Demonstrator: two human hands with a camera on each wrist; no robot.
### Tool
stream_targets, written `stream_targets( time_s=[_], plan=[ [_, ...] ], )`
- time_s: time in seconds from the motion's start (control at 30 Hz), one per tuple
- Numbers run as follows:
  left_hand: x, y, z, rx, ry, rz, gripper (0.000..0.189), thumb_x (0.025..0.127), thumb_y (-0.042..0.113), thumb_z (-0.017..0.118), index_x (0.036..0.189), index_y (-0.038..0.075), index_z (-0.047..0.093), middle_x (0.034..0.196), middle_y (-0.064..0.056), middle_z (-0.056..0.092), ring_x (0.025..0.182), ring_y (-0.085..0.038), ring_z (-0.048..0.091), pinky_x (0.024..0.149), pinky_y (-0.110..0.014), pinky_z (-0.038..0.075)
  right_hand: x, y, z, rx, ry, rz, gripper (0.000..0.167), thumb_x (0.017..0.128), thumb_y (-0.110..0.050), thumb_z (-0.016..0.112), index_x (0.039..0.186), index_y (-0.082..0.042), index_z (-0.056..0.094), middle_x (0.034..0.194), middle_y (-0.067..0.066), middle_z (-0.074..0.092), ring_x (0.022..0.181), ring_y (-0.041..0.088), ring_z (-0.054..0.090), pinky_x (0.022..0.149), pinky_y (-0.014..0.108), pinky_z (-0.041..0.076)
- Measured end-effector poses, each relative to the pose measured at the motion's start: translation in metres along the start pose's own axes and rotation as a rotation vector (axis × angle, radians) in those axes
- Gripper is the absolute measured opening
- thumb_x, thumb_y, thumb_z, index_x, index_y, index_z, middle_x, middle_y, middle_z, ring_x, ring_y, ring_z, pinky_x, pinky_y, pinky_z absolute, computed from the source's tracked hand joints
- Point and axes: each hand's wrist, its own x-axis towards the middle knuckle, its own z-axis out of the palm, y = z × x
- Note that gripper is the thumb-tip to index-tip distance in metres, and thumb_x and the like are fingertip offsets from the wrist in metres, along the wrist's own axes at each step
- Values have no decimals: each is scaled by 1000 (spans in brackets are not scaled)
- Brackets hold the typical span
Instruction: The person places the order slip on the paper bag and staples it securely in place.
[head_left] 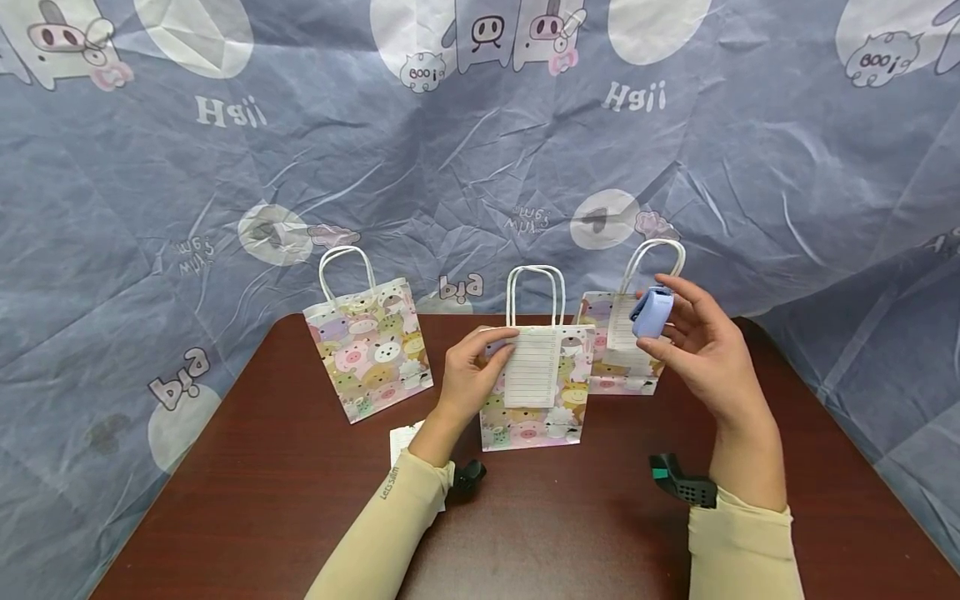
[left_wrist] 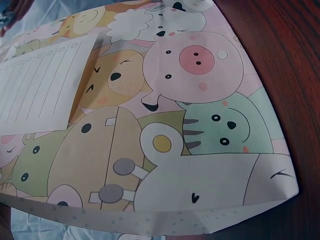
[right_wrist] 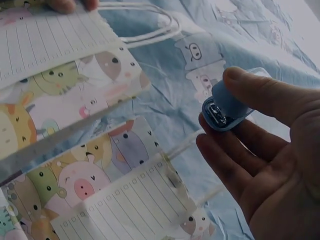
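Note:
In the head view my left hand (head_left: pixel 474 371) pinches the top left of the middle paper gift bag (head_left: pixel 573 392), which is printed with cartoon animals. A lined paper sheet (head_left: pixel 531 371) lies against that bag's front, its top near my fingertips. The left wrist view shows the sheet's lower end (left_wrist: pixel 45 87) standing slightly off the bag. My right hand (head_left: pixel 705 342) holds a small light-blue stapler (head_left: pixel 654 312) between thumb and fingers, up to the right of the middle bag. Its metal inner part (right_wrist: pixel 217 114) faces the right wrist camera.
Another bag (head_left: pixel 622 383) with a lined sheet (head_left: pixel 622 323) on it stands behind on the right. A third bag (head_left: pixel 371 350), tilted, stands at the left. White paper (head_left: pixel 403 437) lies partly under my left forearm on the brown table (head_left: pixel 300 500). A patterned blue cloth (head_left: pixel 420 167) hangs behind.

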Motion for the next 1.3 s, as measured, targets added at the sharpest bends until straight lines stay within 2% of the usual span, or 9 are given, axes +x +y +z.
stream_targets(
  time_s=[0.17, 0.3, 0.43, 0.53, 0.67, 0.83, 0.97, 1.2, 1.3],
  plan=[
    [-1, 2, 1, 0, -5, 4, 21, 87, -5, 72, 108, -3, 73, 101, -19, 72, 84, -13, 62, 61, -17, 48, 3, -3, 14, -29, -15, -36, 78, 76, 30, 64, 146, 3, 42, 117, 3, 67, 102, 12, 66, 83, 16, 53],
    [-2, 2, 2, 2, -13, -1, 20, 89, -1, 71, 109, 0, 73, 102, -15, 73, 85, -9, 62, 65, -16, 49, 4, -4, 23, -198, -26, -73, 69, 76, 25, 69, 140, 6, 49, 124, -7, 67, 107, 6, 65, 89, 14, 50],
    [-2, 1, 2, 5, -21, 9, 19, 91, 2, 71, 109, 3, 73, 101, -12, 73, 79, -6, 59, 56, -15, 43, 5, -3, 32, -312, -37, -116, 66, 74, 22, 73, 134, 4, 53, 124, -15, 66, 107, 1, 63, 97, 14, 44],
    [-2, 1, 2, 7, -25, 20, 18, 91, 3, 71, 109, 3, 73, 99, -12, 73, 74, -6, 55, 48, -17, 37, 7, -2, 40, -324, -61, -148, 68, 71, 22, 76, 133, 3, 55, 125, -4, 69, 112, 2, 63, 104, 17, 39],
    [-2, 2, 2, 11, -27, 25, 18, 91, 3, 71, 109, 3, 73, 100, -12, 73, 76, -6, 56, 49, -18, 39, 11, 1, 53, -352, -72, -163, 68, 70, 17, 80, 131, -2, 58, 128, 12, 68, 119, 1, 60, 108, 19, 37],
    [-2, 2, 3, 5, -29, 23, 19, 91, 3, 71, 110, 3, 73, 100, -12, 73, 80, -7, 58, 52, -19, 41, 14, 9, 65, -390, -52, -145, 67, 70, 11, 84, 130, -6, 60, 128, 12, 68, 119, -4, 58, 103, 15, 38],
    [-2, 2, 4, -2, -33, 19, 19, 91, 1, 70, 109, 2, 73, 101, -13, 73, 81, -8, 59, 54, -20, 44, 14, 15, 72, -378, -43, -128, 64, 72, 9, 83, 129, -6, 59, 127, 13, 69, 116, -5, 60, 102, 16, 38],
    [-1, 5, 7, 35, -31, 21, 20, 87, -8, 71, 106, -3, 72, 99, -18, 72, 83, -15, 63, 58, -27, 52, 15, 21, 84, -418, -38, -132, 61, 76, 2, 83, 131, -8, 58, 128, 12, 69, 118, -5, 57, 84, 15, 48],
    [1, 9, 7, 38, -31, 27, 20, 85, -11, 70, 104, -6, 71, 98, -21, 72, 83, -19, 64, 59, -30, 53, 15, 22, 88, -438, -48, -118, 60, 77, -1, 83, 131, -8, 58, 129, 11, 68, 117, -3, 59, 84, 15, 51]
  ],
)
